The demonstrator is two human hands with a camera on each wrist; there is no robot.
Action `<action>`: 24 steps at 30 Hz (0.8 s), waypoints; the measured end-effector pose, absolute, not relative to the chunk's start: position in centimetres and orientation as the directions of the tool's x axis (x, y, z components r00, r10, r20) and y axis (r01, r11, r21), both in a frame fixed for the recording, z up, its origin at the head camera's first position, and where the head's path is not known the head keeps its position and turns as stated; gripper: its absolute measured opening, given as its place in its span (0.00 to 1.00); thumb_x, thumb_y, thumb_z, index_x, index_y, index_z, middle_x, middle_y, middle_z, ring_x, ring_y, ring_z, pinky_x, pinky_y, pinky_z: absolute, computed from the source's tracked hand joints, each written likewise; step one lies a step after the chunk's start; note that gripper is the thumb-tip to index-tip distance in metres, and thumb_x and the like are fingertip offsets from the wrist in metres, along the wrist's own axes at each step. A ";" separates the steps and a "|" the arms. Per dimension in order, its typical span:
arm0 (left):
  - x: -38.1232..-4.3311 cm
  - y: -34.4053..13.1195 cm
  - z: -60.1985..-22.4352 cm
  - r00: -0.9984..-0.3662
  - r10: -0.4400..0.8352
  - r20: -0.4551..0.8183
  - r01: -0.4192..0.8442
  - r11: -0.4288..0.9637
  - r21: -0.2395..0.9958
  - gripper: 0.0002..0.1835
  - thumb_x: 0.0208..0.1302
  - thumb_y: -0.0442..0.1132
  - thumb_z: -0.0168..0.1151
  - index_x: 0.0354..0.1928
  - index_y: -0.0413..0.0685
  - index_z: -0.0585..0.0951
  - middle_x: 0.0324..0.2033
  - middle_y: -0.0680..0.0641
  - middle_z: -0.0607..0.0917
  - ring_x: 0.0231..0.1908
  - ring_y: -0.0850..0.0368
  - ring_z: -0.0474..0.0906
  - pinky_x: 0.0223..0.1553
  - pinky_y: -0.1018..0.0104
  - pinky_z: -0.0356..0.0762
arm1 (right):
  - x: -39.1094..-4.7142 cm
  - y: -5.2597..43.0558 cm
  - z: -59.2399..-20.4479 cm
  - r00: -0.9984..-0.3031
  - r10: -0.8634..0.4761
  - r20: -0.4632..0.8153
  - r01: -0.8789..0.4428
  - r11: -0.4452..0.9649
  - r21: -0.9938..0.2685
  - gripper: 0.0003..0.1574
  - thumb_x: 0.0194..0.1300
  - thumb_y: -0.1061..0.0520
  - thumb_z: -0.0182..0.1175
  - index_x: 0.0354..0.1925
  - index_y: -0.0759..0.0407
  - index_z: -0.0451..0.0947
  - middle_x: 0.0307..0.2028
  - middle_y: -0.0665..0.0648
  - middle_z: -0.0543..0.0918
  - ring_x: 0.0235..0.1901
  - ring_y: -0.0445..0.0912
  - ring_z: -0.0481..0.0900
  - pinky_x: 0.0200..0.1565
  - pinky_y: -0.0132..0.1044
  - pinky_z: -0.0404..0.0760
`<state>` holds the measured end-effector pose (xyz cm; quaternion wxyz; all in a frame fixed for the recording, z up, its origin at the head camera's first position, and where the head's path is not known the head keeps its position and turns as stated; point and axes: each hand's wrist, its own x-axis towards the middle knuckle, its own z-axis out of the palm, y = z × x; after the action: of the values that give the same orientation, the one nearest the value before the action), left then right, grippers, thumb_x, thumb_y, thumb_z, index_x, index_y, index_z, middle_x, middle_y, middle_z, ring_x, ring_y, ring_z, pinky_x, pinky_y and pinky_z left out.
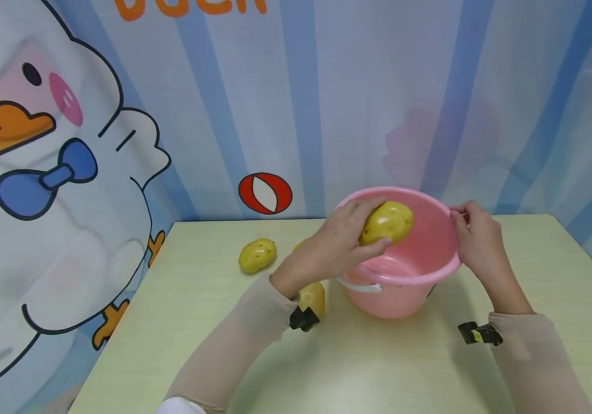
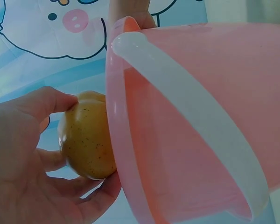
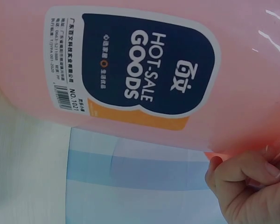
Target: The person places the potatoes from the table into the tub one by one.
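A yellow potato (image 1: 388, 222) is gripped in my left hand (image 1: 341, 238), over the left part of the pink bucket's mouth. In the left wrist view the thumb and fingers curve round the potato (image 2: 88, 137), which overlaps the bucket's rim (image 2: 119, 116). My right hand (image 1: 479, 238) pinches the right rim of the pink bucket (image 1: 389, 302). In the right wrist view, curled fingers (image 3: 242, 170) hold the rim beside a dark label (image 3: 144, 65). Inside, the visible part of the bucket shows bare pink wall and floor.
One potato (image 1: 257, 255) lies on the pale table (image 1: 198, 322) at the left. Another potato (image 1: 312, 299) sits partly behind my left wrist, and a third is mostly hidden behind the left forearm. A white handle (image 1: 360, 286) hangs along the bucket's near side. A printed backdrop stands behind.
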<state>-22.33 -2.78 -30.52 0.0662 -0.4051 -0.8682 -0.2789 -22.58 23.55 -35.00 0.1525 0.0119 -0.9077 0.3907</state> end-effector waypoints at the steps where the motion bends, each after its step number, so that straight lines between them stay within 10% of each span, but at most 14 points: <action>1: -22.3 -2.7 -30.5 -0.663 0.666 0.342 0.741 0.518 0.428 0.35 0.71 0.48 0.60 0.74 0.44 0.60 0.67 0.41 0.66 0.54 0.53 0.67 0.48 0.67 0.74 | -22.6 23.5 -35.0 -0.953 0.097 0.286 -0.142 0.694 -0.706 0.26 0.81 0.53 0.39 0.57 0.76 0.68 0.42 0.73 0.76 0.31 0.59 0.78 0.24 0.38 0.76; 24: -22.4 -3.3 -30.7 -0.712 0.624 0.323 0.694 0.556 0.457 0.32 0.73 0.46 0.59 0.74 0.47 0.62 0.68 0.43 0.65 0.65 0.50 0.64 0.63 0.58 0.69 | -22.7 23.5 -35.2 -0.952 0.094 0.290 -0.147 0.691 -0.708 0.26 0.81 0.53 0.40 0.57 0.76 0.68 0.42 0.74 0.76 0.31 0.59 0.78 0.24 0.36 0.75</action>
<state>-22.41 -3.27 -30.74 0.0618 -0.3746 -0.8798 -0.2861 -22.73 23.51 -35.17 0.1534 0.0145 -0.9066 0.3929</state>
